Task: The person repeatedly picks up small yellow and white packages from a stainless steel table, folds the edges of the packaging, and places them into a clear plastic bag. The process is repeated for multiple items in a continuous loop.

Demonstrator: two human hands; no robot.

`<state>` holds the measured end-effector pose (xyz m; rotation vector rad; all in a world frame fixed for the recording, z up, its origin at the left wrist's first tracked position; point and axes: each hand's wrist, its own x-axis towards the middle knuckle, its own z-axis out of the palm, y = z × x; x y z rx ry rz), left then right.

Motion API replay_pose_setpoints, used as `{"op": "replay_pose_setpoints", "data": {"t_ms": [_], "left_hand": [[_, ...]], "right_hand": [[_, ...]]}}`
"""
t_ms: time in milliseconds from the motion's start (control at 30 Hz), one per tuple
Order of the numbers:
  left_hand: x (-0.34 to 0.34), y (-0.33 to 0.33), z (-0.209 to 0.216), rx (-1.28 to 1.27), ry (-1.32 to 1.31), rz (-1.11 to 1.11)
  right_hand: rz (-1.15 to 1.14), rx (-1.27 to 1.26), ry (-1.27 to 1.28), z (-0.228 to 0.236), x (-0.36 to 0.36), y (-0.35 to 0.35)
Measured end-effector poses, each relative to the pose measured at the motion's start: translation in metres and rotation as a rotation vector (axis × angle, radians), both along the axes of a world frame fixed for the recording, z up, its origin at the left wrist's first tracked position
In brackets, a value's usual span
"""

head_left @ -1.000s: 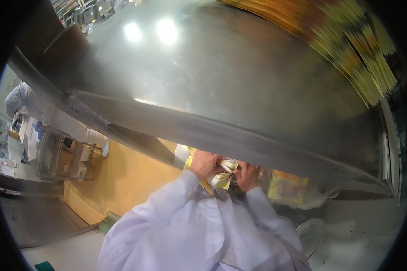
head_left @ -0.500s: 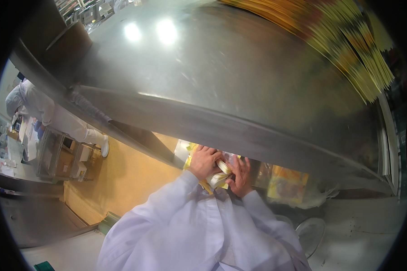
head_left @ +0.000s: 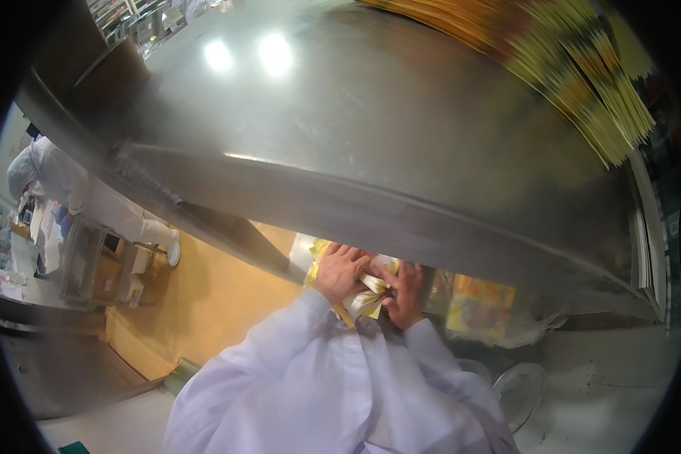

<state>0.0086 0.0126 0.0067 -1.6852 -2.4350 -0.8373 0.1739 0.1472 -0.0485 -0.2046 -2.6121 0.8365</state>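
Just below the near edge of a steel table, both my hands work on a small stack of yellow-and-white printed packets (head_left: 367, 303). My left hand (head_left: 342, 274) is closed over the stack's left side, thumb toward the middle. At the other side my right hand (head_left: 405, 293) grips the packets between thumb and fingers. The packets' free ends bend up and fan apart between the two hands. Part of the stack is hidden beneath my fingers and the table edge.
The steel table (head_left: 340, 113) spans the view above my hands. Rows of yellow and orange packets (head_left: 567, 64) stand at its far right. A clear plastic bag (head_left: 533, 329) with an orange-yellow packet (head_left: 480, 306) lies to my right. Far left, a person in white (head_left: 72, 181) bends beside a cart (head_left: 102, 261).
The packet ends between my hands have fanned wider apart, and my right fingers have shifted slightly over them. My left hand stays in almost the same place.
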Motion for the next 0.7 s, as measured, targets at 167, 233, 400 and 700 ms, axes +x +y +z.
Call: {"op": "replay_pose_setpoints", "data": {"t_ms": [167, 233, 400, 700], "left_hand": [[-0.002, 0.005, -0.006, -0.018, -0.137, -0.02], [-0.002, 0.005, -0.018, -0.023, -0.158, -0.017], [-0.005, 0.0, -0.032, 0.11, -0.052, -0.057], [0.0, -0.002, 0.01, -0.009, -0.067, -0.022]], "right_hand": [[-0.214, 0.036, -0.103, -0.007, 0.001, 0.016], [-0.17, 0.083, -0.101, -0.004, -0.002, 0.012], [-0.021, 0.148, 0.017, -0.005, -0.001, -0.004], [-0.217, 0.03, -0.057, -0.02, -0.001, 0.019]]}}
